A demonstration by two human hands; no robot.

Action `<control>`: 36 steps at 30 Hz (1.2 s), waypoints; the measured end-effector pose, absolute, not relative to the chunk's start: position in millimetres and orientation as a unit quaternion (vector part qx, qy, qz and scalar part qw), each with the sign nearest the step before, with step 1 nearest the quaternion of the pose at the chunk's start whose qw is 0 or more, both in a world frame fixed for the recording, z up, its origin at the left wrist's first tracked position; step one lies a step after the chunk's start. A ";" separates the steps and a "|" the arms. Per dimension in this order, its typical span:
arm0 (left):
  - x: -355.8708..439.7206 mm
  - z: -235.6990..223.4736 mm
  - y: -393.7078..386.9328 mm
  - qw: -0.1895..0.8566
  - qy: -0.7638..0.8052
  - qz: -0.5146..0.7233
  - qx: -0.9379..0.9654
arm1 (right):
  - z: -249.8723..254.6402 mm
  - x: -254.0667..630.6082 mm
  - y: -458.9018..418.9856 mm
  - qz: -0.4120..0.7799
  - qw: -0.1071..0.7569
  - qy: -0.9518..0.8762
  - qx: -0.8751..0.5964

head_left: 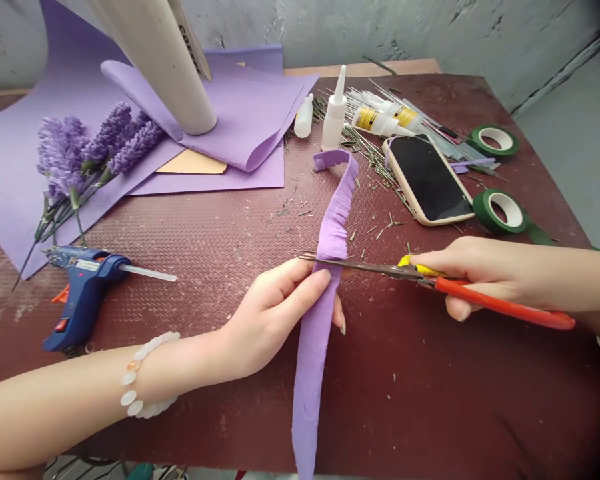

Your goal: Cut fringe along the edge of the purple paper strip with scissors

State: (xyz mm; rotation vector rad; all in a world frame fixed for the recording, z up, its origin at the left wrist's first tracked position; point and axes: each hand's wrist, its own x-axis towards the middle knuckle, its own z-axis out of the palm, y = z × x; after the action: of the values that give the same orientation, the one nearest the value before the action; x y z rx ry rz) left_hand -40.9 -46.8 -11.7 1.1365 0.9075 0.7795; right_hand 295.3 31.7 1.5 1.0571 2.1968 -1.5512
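Left hand [275,313] curled narrow, pinching a fringed lilac crepe-paper strip [313,393] above the desk [430,407]. Right hand [485,277] closed around red-and-yellow scissors [500,305], blades lying across the strip. Fingers partly hide the yellow grip. Strip's lower end cut off by frame bottom.

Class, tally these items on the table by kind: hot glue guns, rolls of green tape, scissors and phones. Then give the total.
Hot glue guns: 1
Rolls of green tape: 2
Scissors: 1
Phones: 1
Total: 5
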 end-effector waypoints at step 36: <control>-39.3 -18.8 -40.8 0.662 0.423 0.348 0.511 | 10.5 268.8 16.9 -0.333 0.058 0.821 0.460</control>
State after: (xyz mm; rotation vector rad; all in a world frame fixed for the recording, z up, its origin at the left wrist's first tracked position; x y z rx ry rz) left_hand -39.3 -40.8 -18.8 1.1553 0.9575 0.7877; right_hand 268.8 16.9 10.5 1.3950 2.4869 -1.0104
